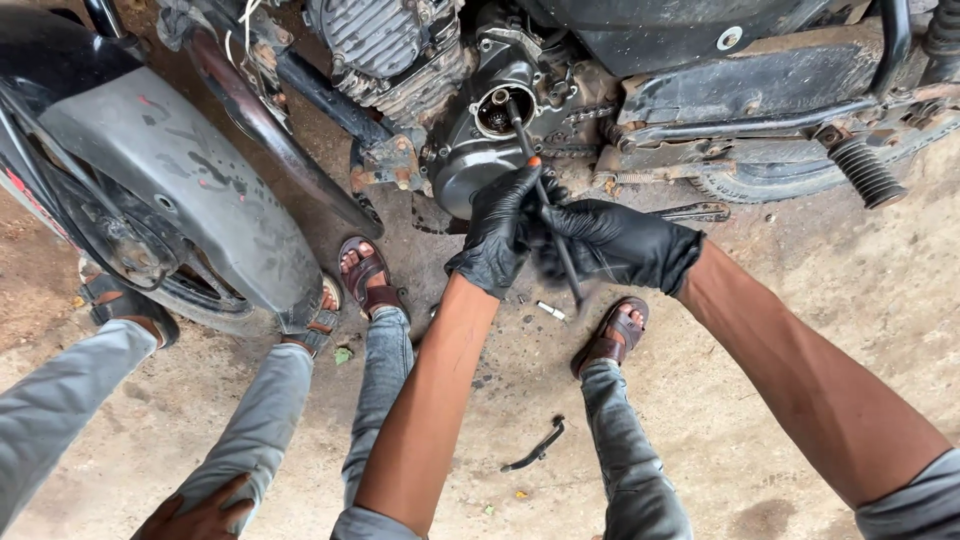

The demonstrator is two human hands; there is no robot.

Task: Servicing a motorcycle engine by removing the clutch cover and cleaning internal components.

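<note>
No packages, labels, signs or screens visible.

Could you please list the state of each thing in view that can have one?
Left hand: gloved, gripping the rod.
Right hand: gloved, gripping the rod lower down.
Rod: tilted, tip inside the round engine opening.
Bent lever: lying loose on the ground.

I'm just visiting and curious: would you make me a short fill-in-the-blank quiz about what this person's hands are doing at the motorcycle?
1. Both hands, the left hand and the right hand, wear gloves coloured ____.
2. The hands grip a long thin tool whose tip enters a round ____ in the engine cover.
3. A dark bent metal lever lies on the ____ between the person's legs.
4. On each foot is a brown ____.

Missing words: black; opening; ground; sandal
</note>
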